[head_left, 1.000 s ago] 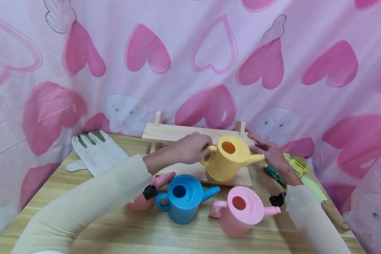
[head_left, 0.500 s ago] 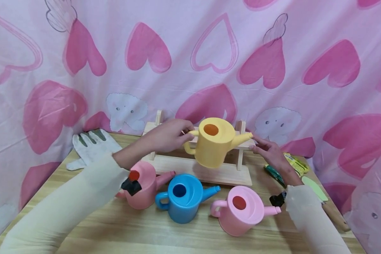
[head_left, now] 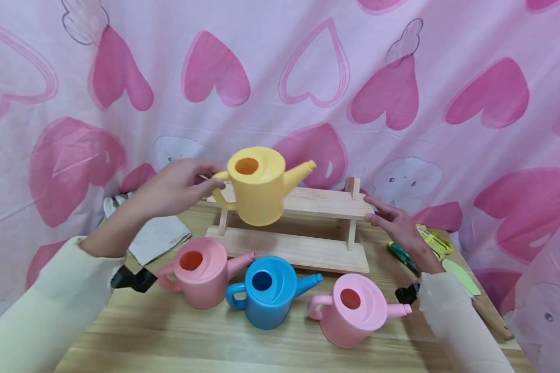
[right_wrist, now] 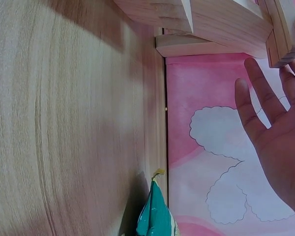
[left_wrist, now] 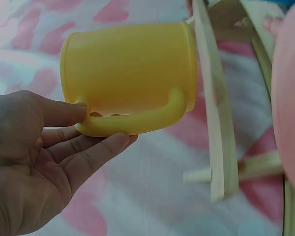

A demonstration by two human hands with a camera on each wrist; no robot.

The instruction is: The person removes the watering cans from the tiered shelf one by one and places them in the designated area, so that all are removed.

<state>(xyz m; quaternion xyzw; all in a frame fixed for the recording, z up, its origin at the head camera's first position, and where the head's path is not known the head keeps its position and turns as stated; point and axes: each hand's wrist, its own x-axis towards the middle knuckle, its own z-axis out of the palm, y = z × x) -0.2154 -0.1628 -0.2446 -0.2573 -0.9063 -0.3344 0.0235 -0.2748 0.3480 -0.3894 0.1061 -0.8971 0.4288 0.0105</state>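
Note:
My left hand pinches the handle of a yellow watering can, thumb on top and fingers beneath, as the left wrist view also shows. The can is held up in front of the left part of a two-tier wooden shelf, its spout pointing right. My right hand is at the shelf's right end, fingers extended, fingertips at the upper board's edge. In front of the shelf stand a coral-pink watering can, a blue watering can and a light pink watering can, all with spouts to the right.
A white work glove lies at the back left, partly hidden behind my left arm. Along the right side are a green packet, a yellow packet and a light green trowel with a wooden handle. A heart-patterned curtain hangs behind.
My left hand has lifted the yellow watering can up and to the left, away from the shelf's right half. The coral-pink can has come into full view. The right hand stays in place.

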